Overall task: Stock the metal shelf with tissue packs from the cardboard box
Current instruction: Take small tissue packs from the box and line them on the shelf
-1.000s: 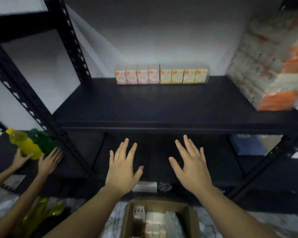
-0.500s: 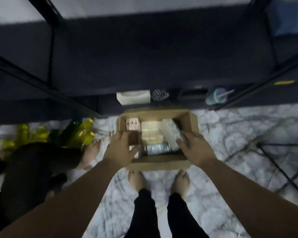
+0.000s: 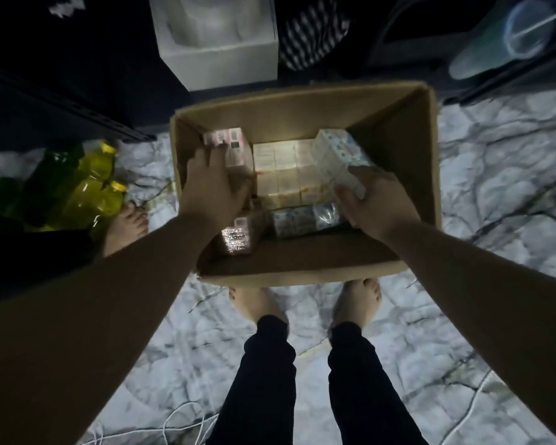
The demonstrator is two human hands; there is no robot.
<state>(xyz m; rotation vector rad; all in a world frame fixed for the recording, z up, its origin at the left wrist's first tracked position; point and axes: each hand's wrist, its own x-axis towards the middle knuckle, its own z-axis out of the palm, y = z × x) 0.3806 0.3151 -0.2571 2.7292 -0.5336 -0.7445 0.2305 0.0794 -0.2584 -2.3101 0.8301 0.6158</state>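
From the head camera I look straight down into the box (image 3: 302, 107), which stands open on the marble floor (image 3: 495, 175) just in front of my bare feet (image 3: 257, 303); both my hands are inside it. My left hand (image 3: 214, 191) is at 9 o'clock in the box, palm down on the pink packs (image 3: 235, 149), fingers bent over them; whether it really grips one, I cannot tell. My right hand (image 3: 377, 203) is at 3 o'clock, fingers and thumb curled around the near end of a blue-dotted pack (image 3: 337, 152), which lies tilted against the right side. Between the hands are cream packs (image 3: 286, 171) in rows; at 6 o'clock of them lies a blue pack in clear wrap (image 3: 305, 216), and beside it one more pink pack (image 3: 236, 237). At 12 o'clock, past the box, the dark shelf (image 3: 77, 91) holds a white carton (image 3: 219, 56) and a striped thing (image 3: 312, 33). At 9 o'clock, on the floor, lie yellow and green bottles (image 3: 87, 187), near another person's foot (image 3: 126, 226).
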